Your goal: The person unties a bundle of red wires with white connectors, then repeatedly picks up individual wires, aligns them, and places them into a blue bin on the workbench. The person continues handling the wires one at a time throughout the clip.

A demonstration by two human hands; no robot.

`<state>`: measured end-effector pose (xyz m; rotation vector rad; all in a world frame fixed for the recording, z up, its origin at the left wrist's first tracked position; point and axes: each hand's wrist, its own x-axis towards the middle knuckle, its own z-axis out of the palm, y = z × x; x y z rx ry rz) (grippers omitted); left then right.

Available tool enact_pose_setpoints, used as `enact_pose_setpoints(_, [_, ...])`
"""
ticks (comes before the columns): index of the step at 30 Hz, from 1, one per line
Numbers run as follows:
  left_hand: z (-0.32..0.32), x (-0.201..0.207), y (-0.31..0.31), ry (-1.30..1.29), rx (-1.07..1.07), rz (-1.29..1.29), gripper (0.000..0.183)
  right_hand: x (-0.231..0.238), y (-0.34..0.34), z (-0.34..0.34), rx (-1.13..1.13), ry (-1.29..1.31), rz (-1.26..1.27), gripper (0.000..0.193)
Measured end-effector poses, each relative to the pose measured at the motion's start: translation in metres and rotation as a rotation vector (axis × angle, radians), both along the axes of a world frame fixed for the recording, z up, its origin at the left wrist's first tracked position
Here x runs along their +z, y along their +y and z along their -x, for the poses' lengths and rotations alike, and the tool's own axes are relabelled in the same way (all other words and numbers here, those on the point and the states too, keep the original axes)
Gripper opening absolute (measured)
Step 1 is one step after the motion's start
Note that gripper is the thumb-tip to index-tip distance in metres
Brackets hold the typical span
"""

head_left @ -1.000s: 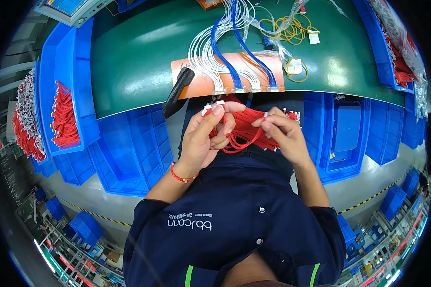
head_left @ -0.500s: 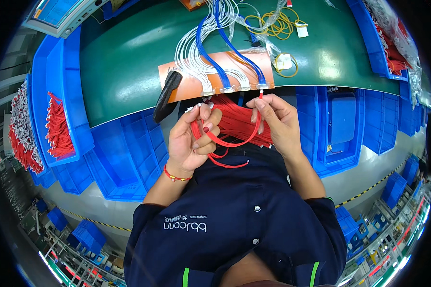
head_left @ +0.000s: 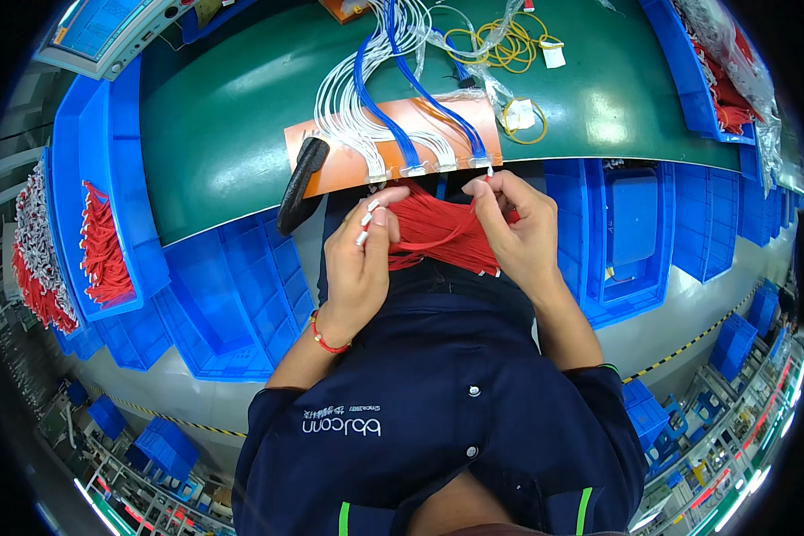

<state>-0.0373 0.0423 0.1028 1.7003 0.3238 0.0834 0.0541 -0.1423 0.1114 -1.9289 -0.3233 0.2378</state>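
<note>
- The left hand (head_left: 357, 259) has its thumb and fingers closed on a few red wires, whose white plug ends (head_left: 362, 238) stick out by the fingertips.
- The right hand (head_left: 520, 219) is closed in a pinch, thumb against forefinger, on one red wire near its white tip (head_left: 489, 172). That tip is at the rightmost clear block (head_left: 480, 163) on the near edge of the orange board (head_left: 344, 168); whether the two touch, I cannot tell.
- Between the hands, a thick bundle of red wires (head_left: 438, 223) lies over the person's lap, just nearer than the green table (head_left: 232, 125).
- White wires (head_left: 338, 100) and blue wires (head_left: 372, 103) run from the far side of the table to the board; a black bar (head_left: 302, 183) lies across its left end.
- The wires look light, soft and bendy, likely to sag and tangle with one another; the plugs seem small and hard, perhaps slippery.
- The best hold is probably a fingertip pinch just behind a plug, where the wire bends least; pulling mid-length might strain the joint.
</note>
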Motion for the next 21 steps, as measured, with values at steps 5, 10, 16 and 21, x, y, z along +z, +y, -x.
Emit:
enact_pose_setpoints(5, [-0.008, 0.006, 0.001, 0.148, 0.019, 0.598, 0.044, -0.007, -0.003, 0.000, 0.084, 0.203, -0.134, 0.025])
enact_pose_setpoints(10, [-0.016, 0.003, 0.004, 0.183, 0.061, 0.632, 0.044, -0.009, -0.001, 0.000, 0.143, 0.301, -0.239, 0.033])
enact_pose_setpoints(16, [-0.017, 0.005, 0.003, 0.176, 0.070, 0.610, 0.043, -0.012, 0.000, 0.001, 0.157, 0.300, -0.247, 0.032])
enact_pose_setpoints(21, [-0.020, 0.008, 0.004, 0.191, 0.077, 0.589, 0.042, -0.011, 0.000, 0.000, 0.157, 0.285, -0.248, 0.033])
